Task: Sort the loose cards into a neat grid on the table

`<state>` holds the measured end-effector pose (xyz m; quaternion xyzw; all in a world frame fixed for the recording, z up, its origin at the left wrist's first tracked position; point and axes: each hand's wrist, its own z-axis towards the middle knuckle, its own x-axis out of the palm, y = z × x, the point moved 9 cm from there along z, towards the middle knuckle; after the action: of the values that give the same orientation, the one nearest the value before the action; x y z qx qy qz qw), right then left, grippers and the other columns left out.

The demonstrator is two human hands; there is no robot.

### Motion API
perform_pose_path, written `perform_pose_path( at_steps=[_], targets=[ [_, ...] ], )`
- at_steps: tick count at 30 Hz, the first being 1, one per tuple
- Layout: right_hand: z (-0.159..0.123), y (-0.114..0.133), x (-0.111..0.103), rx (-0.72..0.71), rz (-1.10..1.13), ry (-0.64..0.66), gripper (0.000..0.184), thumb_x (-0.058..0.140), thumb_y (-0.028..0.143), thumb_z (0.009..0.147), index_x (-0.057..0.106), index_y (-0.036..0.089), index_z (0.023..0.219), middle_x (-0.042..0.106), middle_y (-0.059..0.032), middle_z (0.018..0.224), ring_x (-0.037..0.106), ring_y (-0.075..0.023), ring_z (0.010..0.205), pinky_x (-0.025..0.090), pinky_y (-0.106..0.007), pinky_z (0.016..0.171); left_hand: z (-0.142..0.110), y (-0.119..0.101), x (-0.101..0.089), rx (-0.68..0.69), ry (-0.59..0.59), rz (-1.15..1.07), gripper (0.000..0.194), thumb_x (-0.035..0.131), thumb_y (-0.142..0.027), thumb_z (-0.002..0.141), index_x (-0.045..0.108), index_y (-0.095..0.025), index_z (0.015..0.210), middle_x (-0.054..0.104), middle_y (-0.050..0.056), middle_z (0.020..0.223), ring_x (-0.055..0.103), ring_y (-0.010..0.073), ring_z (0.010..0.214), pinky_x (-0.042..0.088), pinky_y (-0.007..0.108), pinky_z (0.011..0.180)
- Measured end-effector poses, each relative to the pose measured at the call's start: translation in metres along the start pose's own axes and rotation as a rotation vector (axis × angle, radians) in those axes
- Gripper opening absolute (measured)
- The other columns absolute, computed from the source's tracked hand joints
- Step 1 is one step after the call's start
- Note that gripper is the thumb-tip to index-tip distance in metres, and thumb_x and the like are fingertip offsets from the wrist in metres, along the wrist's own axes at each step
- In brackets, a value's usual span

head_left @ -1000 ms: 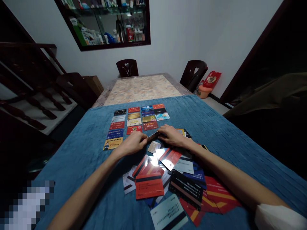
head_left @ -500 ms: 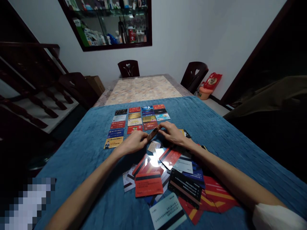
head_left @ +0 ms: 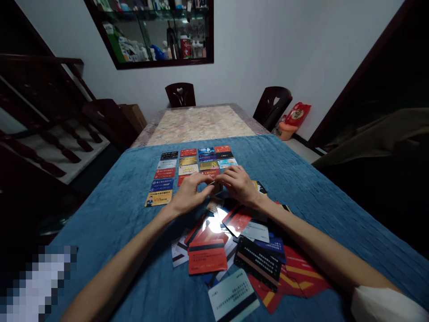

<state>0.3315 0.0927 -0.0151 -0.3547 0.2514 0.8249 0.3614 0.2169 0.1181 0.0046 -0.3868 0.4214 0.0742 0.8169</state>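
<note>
Above the front of the laid-out cards, my left hand (head_left: 190, 193) and my right hand (head_left: 240, 187) meet with fingertips pinched on one card (head_left: 217, 188). Mostly hidden by my fingers, this card is tilted and looks brownish. Beyond and left of my hands, overlapping cards lie face up in columns, among them a yellow card (head_left: 158, 198), a blue card (head_left: 161, 184) and a black card (head_left: 169, 155). Nearer me spreads a loose heap, many backs up, with an orange-red card (head_left: 208, 256), a black card (head_left: 258, 263) and a pale green card (head_left: 233, 296).
A blue cloth (head_left: 127, 214) covers the near table; the patterned tabletop (head_left: 204, 121) shows behind it. Chairs (head_left: 181, 95) stand around the table. A glass-shelved cabinet (head_left: 164, 65) is set in the wall, and an orange bucket (head_left: 287, 131) stands at the right.
The card between my hands has turned and tilted, so less of its face shows. My left fingers have moved up and closer to my right hand. The laid-out cards and heap look unchanged.
</note>
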Motion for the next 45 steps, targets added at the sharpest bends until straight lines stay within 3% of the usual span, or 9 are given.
perform_pose_path(
  at_steps=[4, 8, 16, 21, 28, 33, 39, 45],
  targets=[
    [0.001, 0.008, 0.003, -0.052, -0.024, 0.001, 0.031, 0.038, 0.025, 0.102, 0.069, 0.022, 0.105, 0.069, -0.0084, 0.089, 0.051, -0.0227, 0.090, 0.036, -0.038, 0.085, -0.001, 0.004, 0.001, -0.050, -0.042, 0.014, 0.011, 0.061, -0.019, 0.086, 0.072, -0.016, 0.087, 0.074, 0.005, 0.090, 0.065, 0.0186, 0.087, 0.050, 0.032, 0.085],
    [0.000, 0.006, 0.005, -0.036, -0.003, 0.016, 0.031, 0.038, 0.024, 0.101, 0.068, 0.021, 0.109, 0.069, -0.0092, 0.092, 0.051, -0.0234, 0.092, 0.037, -0.040, 0.086, -0.002, 0.000, 0.006, -0.003, -0.018, 0.070, 0.010, 0.061, -0.017, 0.087, 0.071, -0.016, 0.087, 0.074, 0.005, 0.088, 0.064, 0.0194, 0.087, 0.048, 0.033, 0.085],
    [-0.005, -0.012, 0.027, 0.109, 0.140, 0.138, 0.033, 0.053, 0.018, 0.092, 0.060, 0.019, 0.124, 0.070, -0.0111, 0.108, 0.054, -0.0252, 0.098, 0.042, -0.039, 0.084, -0.006, -0.001, 0.004, 0.067, -0.009, 0.206, 0.035, 0.054, -0.009, 0.084, 0.067, -0.018, 0.115, 0.072, 0.007, 0.107, 0.063, 0.0219, 0.098, 0.049, 0.037, 0.092],
    [-0.010, -0.017, 0.042, 0.161, 0.263, 0.201, 0.034, 0.058, 0.016, 0.089, 0.060, 0.019, 0.123, 0.070, -0.0101, 0.112, 0.056, -0.0231, 0.099, 0.045, -0.039, 0.088, -0.010, 0.006, 0.003, 0.064, 0.013, 0.214, 0.048, 0.051, -0.008, 0.081, 0.060, -0.019, 0.127, 0.070, 0.008, 0.113, 0.063, 0.0227, 0.103, 0.050, 0.038, 0.093],
    [-0.010, -0.020, 0.045, 0.181, 0.313, 0.198, 0.033, 0.055, 0.009, 0.088, 0.062, 0.020, 0.118, 0.072, -0.0085, 0.105, 0.058, -0.0219, 0.097, 0.046, -0.036, 0.086, -0.033, 0.023, -0.003, -0.007, -0.068, 0.214, 0.034, 0.052, -0.012, 0.084, 0.061, -0.018, 0.116, 0.070, 0.008, 0.105, 0.064, 0.0217, 0.096, 0.051, 0.037, 0.090],
    [-0.009, -0.016, 0.042, 0.131, 0.257, 0.196, 0.036, 0.055, 0.009, 0.087, 0.060, 0.019, 0.121, 0.071, -0.0092, 0.108, 0.057, -0.0233, 0.098, 0.043, -0.036, 0.085, -0.052, 0.036, 0.003, -0.042, -0.153, 0.176, 0.024, 0.050, -0.015, 0.087, 0.058, -0.018, 0.109, 0.068, 0.008, 0.102, 0.063, 0.0218, 0.093, 0.050, 0.038, 0.087],
    [-0.009, -0.001, 0.041, 0.074, 0.127, 0.243, 0.035, 0.052, 0.015, 0.093, 0.057, 0.019, 0.127, 0.068, -0.0110, 0.118, 0.055, -0.0239, 0.101, 0.038, -0.035, 0.081, -0.055, 0.044, 0.007, -0.094, -0.171, 0.112, 0.016, 0.050, -0.016, 0.087, 0.056, -0.019, 0.102, 0.067, 0.006, 0.095, 0.062, 0.0207, 0.087, 0.049, 0.036, 0.081],
    [-0.007, 0.009, 0.037, 0.017, -0.037, 0.221, 0.049, 0.061, 0.024, 0.090, 0.049, 0.019, 0.137, 0.061, -0.0144, 0.126, 0.051, -0.0273, 0.108, 0.037, -0.038, 0.085, -0.054, 0.048, -0.002, -0.169, -0.243, -0.075, 0.018, 0.053, -0.021, 0.087, 0.054, -0.020, 0.105, 0.067, 0.005, 0.100, 0.065, 0.0183, 0.091, 0.051, 0.032, 0.084]
  ],
)
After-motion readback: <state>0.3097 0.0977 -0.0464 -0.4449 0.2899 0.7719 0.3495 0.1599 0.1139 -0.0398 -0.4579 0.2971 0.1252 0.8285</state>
